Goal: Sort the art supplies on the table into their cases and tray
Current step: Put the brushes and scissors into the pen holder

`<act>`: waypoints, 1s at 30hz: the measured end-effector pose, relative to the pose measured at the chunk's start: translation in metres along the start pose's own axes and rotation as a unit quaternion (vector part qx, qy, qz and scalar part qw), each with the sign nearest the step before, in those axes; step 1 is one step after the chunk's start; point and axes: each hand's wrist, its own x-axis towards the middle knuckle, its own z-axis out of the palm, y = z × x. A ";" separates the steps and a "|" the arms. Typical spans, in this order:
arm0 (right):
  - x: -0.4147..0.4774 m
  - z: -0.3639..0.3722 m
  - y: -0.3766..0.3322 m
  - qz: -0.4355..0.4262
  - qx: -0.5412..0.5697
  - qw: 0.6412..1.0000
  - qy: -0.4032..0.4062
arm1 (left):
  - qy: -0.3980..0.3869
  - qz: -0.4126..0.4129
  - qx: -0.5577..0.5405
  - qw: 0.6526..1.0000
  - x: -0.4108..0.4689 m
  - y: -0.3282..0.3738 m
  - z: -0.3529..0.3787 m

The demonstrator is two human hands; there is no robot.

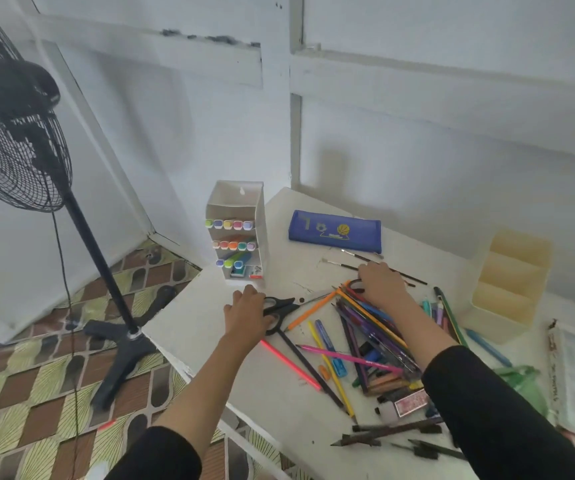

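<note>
Head view: a white desk (210, 344) is strewn with coloured pencils (369, 327). The left hand (246, 311) lies palm down on the handles of black scissors (281, 311); whether it grasps them cannot be told. The right hand (383, 285) rests on the far end of the pencil pile, its grip equally unclear. Behind the left hand stands a white marker rack (255, 209). A blue pencil case (334, 230) lies beyond the right hand, and a cream tray (511, 278) sits far right. A black fan (12, 140) stands on the floor at left.
</note>
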 end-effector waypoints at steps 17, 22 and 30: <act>-0.019 -0.045 0.024 -0.005 0.294 0.955 -0.034 | 0.174 0.141 -0.267 0.937 -0.019 0.023 -0.019; -0.023 -0.060 0.029 0.013 0.367 0.925 0.103 | 0.192 0.205 -0.303 0.911 -0.021 0.046 -0.049; -0.053 -0.105 0.061 0.057 0.543 0.800 0.251 | 0.267 0.249 -0.384 0.848 -0.014 0.081 -0.097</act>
